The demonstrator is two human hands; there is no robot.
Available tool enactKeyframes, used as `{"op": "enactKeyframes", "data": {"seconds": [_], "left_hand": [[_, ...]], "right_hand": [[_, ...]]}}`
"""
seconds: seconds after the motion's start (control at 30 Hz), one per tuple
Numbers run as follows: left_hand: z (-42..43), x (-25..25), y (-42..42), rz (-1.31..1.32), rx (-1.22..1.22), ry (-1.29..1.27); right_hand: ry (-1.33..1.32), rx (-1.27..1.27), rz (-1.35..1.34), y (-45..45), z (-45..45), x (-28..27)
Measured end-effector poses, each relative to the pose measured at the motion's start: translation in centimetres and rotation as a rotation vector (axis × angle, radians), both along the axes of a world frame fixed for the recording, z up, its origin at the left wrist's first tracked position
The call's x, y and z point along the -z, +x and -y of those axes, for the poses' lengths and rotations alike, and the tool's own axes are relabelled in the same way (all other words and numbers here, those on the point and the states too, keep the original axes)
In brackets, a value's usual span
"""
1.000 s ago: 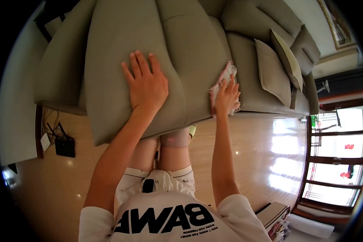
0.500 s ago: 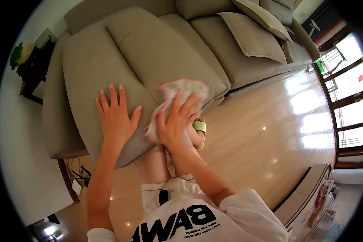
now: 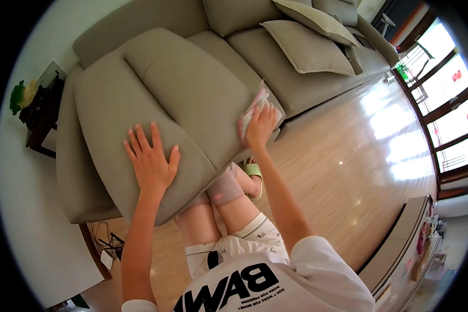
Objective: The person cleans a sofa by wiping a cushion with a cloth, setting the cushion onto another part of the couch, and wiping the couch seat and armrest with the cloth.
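Observation:
A large grey-beige padded sofa section (image 3: 197, 99) with a seam down its middle lies in front of me, against my knees. My left hand (image 3: 153, 164) rests flat on its near left part, fingers spread, holding nothing. At the section's right edge, my right hand (image 3: 261, 126) presses a crumpled white cloth with pink edging (image 3: 261, 96) against the upholstery. Part of the cloth is hidden under the fingers.
More of the sofa (image 3: 239, 47) stretches away to the upper right, with two cushions (image 3: 309, 49) on it. Cables (image 3: 100, 234) and a white box (image 3: 106, 260) lie on the floor at left. A low cabinet (image 3: 395, 244) stands at right.
My right hand has moved right and away from me with the cloth, from the near middle to the section's right edge. The cloth is more bunched. My left hand stays flat on the upholstery.

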State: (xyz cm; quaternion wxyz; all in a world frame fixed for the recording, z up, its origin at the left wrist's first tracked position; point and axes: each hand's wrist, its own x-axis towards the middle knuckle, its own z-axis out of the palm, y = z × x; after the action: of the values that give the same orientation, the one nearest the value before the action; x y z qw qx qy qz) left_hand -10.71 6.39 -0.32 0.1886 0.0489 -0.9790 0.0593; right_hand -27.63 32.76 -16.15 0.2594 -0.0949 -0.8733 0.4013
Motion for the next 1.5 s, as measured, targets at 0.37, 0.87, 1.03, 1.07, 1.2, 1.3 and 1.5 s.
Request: {"op": "enactKeyframes", "data": {"seconds": [0.37, 0.87, 1.03, 1.07, 1.2, 1.3, 1.5], "left_hand": [[0.1, 0.1, 0.5, -0.011, 0.064, -0.004], [-0.3, 1.1, -1.7, -0.073, 0.053, 0.072], [0.6, 1.2, -1.3, -0.108, 0.096, 0.080], [1.0, 1.0, -1.0, -0.115, 0.105, 0.094], [3.9, -0.6, 2.8, -0.016, 0.205, 0.305], [4.6, -1.2, 8.4, -0.040, 0.089, 0.322], [5.6, 0.6, 12.2, -0.199, 0.010, 0.566]], "right_hand": [[-0.149, -0.349, 0.148, 20.0, 13.4, -5.2], [-0.127, -0.092, 0.143, 7.4, 7.3, -4.7], [-0.053, -0.514, -0.005, 24.8, 16.2, -4.1], [-0.017, -0.563, 0.052, 25.6, 16.0, -4.4], [0.216, -0.571, 0.129, 22.8, 13.4, -4.6], [0.442, -0.337, 0.066, 13.0, 8.9, -4.9], [0.580, -0.584, -0.227, 8.2, 7.4, -9.3]]}}
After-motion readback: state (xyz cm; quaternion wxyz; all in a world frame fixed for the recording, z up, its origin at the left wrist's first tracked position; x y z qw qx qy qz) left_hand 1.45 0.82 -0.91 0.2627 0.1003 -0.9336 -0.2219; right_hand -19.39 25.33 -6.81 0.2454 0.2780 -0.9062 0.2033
